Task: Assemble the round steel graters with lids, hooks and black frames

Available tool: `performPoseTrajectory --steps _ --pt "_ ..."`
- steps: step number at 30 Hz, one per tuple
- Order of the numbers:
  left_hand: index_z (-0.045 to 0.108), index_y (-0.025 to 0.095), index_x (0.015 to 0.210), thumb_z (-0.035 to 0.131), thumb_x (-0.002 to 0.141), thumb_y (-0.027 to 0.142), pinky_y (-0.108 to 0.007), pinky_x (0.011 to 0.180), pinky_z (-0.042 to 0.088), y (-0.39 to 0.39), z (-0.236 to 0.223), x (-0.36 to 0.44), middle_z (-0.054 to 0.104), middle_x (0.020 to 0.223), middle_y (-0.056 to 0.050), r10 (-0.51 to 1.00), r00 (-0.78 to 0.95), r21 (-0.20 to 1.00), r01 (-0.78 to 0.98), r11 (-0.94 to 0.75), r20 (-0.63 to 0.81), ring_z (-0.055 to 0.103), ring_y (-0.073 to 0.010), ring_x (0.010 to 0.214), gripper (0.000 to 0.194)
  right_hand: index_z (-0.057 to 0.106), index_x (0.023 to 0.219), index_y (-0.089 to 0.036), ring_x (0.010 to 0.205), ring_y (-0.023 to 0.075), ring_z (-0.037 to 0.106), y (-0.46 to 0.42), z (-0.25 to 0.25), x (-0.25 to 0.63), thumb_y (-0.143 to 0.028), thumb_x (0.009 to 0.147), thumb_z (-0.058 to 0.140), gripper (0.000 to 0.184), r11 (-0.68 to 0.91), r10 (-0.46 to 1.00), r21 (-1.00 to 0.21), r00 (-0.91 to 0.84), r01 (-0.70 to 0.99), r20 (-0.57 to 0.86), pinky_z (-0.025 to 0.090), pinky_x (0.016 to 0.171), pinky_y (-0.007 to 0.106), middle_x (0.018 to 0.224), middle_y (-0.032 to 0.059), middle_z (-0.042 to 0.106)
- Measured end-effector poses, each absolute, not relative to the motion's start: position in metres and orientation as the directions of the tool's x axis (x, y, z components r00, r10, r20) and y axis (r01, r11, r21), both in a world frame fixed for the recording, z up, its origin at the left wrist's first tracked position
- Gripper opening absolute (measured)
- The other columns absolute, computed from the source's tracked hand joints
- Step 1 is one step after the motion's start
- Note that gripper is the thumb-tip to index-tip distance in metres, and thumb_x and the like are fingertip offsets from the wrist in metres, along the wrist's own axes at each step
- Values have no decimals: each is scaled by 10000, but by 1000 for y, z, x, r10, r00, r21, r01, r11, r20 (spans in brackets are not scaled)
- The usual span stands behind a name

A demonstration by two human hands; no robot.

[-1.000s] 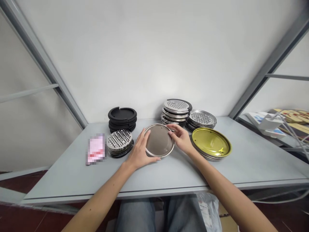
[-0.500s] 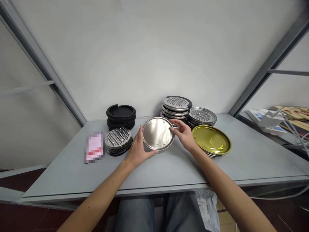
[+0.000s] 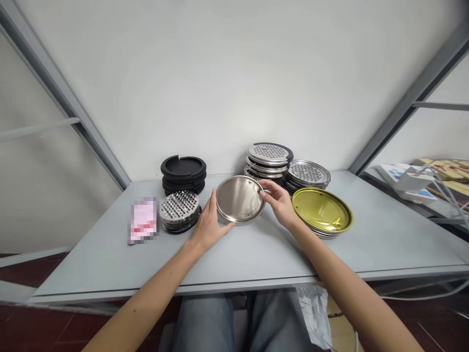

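Note:
A round silver metal disc is held tilted above the grey table, its plain face toward me. My left hand grips its left and lower rim. My right hand pinches its right rim with the fingers closed on the edge. Just left of my left hand lies a stack of perforated metal discs. Right of my right hand sits a stack of gold-coloured discs.
A stack of black rings stands at the back left. Two stacks of perforated silver discs stand at the back by the wall. A pink packet lies at the left. Metal frame posts rise at both sides.
Both hands have lifted the silver disc slightly away from me and tilted it; its face now catches more light. The other stacks have not moved.

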State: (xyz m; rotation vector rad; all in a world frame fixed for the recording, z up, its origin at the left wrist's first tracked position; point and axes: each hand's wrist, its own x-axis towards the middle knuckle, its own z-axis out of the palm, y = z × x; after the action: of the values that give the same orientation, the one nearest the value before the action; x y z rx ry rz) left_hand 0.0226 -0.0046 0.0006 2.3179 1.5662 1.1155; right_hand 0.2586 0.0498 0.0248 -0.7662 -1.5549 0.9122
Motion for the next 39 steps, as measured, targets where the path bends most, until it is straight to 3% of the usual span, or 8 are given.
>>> performPoseTrajectory --steps 11,21,34,39 --pt "-72 227 1508 747 727 288 -467 1109 344 -4 2 23 268 1529 -178 829 195 469 747 -472 523 312 -330 1397 1133 576 1116 -233 1000 209 602 54 21 260 -429 819 629 360 426 884 -904 -196 -38 425 515 816 329 1124 71 632" --pt "-90 213 1506 767 702 391 -492 1104 330 -3 -3 22 311 1493 -200 872 205 510 742 -435 445 332 -343 1382 1188 609 1119 -230 1006 213 609 51 24 261 -450 829 625 365 419 890 -908 -195 -9 412 520 801 320 1161 72 635" --pt "2 158 1509 776 656 526 -500 1071 356 -4 -3 21 389 1439 -219 918 185 589 719 -370 351 368 -371 1352 1209 651 1128 -235 960 219 638 49 27 259 -473 810 639 398 363 923 -932 -138 8 359 539 652 279 1147 66 671" --pt "130 180 1496 797 629 533 -486 1058 380 -7 4 23 423 1427 -194 890 191 586 692 -421 414 418 -360 1318 1149 664 1123 -237 890 210 654 55 20 261 -496 789 651 423 270 959 -962 -80 -45 272 535 619 270 1063 62 702"
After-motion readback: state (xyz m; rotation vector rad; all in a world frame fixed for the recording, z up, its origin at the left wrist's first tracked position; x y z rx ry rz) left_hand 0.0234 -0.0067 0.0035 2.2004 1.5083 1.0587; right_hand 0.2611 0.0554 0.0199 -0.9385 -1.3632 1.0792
